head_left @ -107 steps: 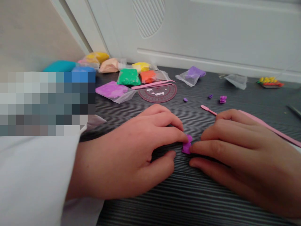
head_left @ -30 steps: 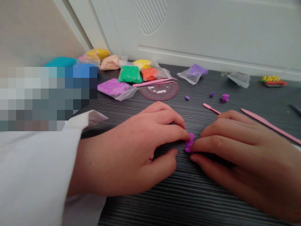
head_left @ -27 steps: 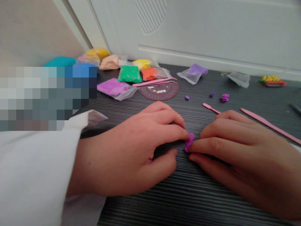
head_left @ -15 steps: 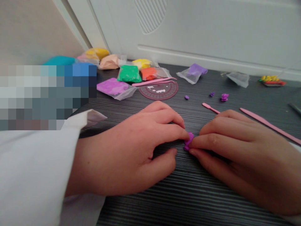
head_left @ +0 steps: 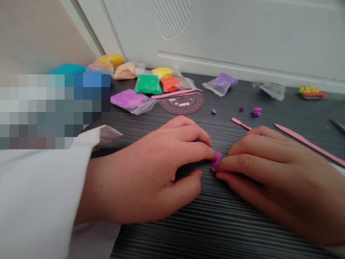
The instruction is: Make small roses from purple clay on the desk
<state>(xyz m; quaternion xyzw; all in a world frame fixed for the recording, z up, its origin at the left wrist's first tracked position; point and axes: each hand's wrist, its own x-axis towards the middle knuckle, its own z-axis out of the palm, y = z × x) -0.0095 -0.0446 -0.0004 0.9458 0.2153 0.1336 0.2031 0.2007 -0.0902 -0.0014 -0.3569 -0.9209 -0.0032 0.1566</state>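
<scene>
A small strip of purple modelling clay (head_left: pixel 217 156) lies on the dark ridged tabletop between my hands. My left hand (head_left: pixel 159 169) rests its index fingertip on the clay's upper part, with the thumb well apart from it. From the other side, my right hand (head_left: pixel 277 176) pinches the clay's lower end between thumb and index finger. Behind the hands sit a purple clay pellet (head_left: pixel 214 111), a violet bit (head_left: pixel 243 108) and a curled purple clay piece (head_left: pixel 257 111). A pink modelling tool (head_left: pixel 241 123) runs partly behind my right hand.
Clay packets, including green (head_left: pixel 148 85), orange (head_left: pixel 170 84) and purple (head_left: pixel 129 99), line the back left. White bits lie on a protractor (head_left: pixel 182 110) beside pink tweezers (head_left: pixel 175 94). At right are a pink knife (head_left: pixel 309 142) and a yellow-red clay piece (head_left: pixel 312 92). A white panel (head_left: pixel 242 43) stands behind.
The thumb and index finger of my right hand have shifted very slightly left at the clay's lower end. My left hand stays in place.
</scene>
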